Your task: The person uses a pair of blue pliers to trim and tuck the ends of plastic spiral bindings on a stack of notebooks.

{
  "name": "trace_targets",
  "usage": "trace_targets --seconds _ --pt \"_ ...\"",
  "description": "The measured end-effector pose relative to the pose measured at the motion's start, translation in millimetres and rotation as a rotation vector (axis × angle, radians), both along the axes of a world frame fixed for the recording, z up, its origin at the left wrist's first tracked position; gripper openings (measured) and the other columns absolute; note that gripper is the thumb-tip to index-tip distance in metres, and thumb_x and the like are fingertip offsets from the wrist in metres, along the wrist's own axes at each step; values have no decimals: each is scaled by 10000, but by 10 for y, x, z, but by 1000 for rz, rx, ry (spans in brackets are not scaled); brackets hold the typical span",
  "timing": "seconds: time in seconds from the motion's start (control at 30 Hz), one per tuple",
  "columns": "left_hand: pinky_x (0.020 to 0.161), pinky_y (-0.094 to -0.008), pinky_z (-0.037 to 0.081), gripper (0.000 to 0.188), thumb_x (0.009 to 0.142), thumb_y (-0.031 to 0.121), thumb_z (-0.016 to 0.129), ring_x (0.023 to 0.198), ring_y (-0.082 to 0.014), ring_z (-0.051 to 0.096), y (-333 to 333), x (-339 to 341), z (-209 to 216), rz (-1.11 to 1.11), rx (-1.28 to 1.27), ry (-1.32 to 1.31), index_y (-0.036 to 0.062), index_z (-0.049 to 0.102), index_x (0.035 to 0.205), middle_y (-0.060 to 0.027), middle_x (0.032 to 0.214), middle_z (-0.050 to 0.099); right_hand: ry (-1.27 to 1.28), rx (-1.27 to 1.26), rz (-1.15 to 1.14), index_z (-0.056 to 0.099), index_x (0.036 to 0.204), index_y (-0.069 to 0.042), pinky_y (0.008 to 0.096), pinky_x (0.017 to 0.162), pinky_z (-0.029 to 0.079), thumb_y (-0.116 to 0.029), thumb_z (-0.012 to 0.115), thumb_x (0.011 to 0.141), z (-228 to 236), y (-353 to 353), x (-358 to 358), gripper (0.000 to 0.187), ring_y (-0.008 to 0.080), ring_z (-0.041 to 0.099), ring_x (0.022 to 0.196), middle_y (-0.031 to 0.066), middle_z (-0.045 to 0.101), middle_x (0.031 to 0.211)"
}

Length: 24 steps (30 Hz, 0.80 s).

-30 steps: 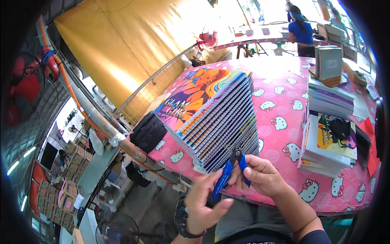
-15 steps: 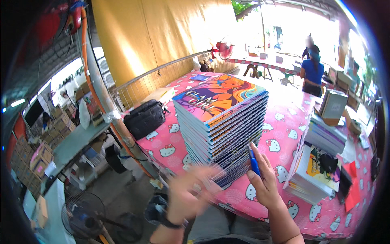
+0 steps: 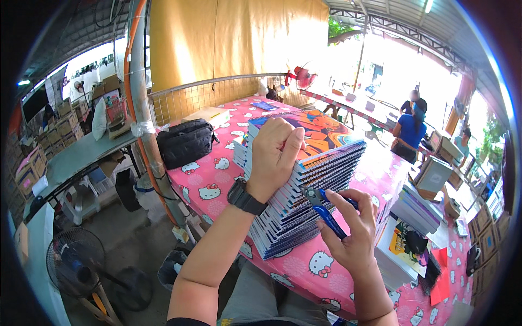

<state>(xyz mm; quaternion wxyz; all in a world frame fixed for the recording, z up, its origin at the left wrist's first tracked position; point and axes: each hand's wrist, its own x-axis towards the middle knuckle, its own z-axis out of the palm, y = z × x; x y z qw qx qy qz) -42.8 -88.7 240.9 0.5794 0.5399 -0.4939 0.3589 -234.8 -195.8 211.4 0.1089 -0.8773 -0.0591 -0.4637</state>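
Note:
A tall stack of wire-bound notebooks (image 3: 331, 169) stands in front of me, its spiral spines facing right and toward me. The top cover carries a colourful orange and blue drawing. My left hand (image 3: 277, 155) lies over the stack's top near edge, with fingers curled and thumb up; what is under the fingers is hidden. In my right hand (image 3: 353, 233) is a pair of cutting pliers (image 3: 330, 220) with blue handles. Their jaws are at the wire spines on the near side, partway up the stack. Whether they touch a wire I cannot tell.
A pink patterned cloth covers the table (image 3: 321, 263). A black bag (image 3: 186, 142) lies left of the stack, and more notebooks (image 3: 394, 255) are piled at right. A post (image 3: 147, 141) and a standing fan (image 3: 76, 269) are at left. A person in blue (image 3: 410, 132) is farther off.
My left hand has gone from the stack's lower near side up onto its top. The pliers in my right hand have turned, jaws now at the spines. The stack looks more slanted.

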Motion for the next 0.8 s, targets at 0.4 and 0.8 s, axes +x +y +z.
trace_targets --seconds 0.4,0.8 --pt "569 -261 412 275 913 85 528 595 -123 541 -51 -4 -72 -33 -58 56 -3 469 659 -44 655 474 455 767 424 545 1217 -5 317 730 468 -170 652 832 -81 -113 -17 432 234 597 868 143 606 1006" --pt "584 -246 402 257 908 60 505 599 -94 503 -67 -40 -50 -28 -53 85 9 465 659 -37 651 503 43 208 93 565 1215 -40 396 843 395 -189 701 740 -206 36 0 516 279 538 926 131 570 1007"
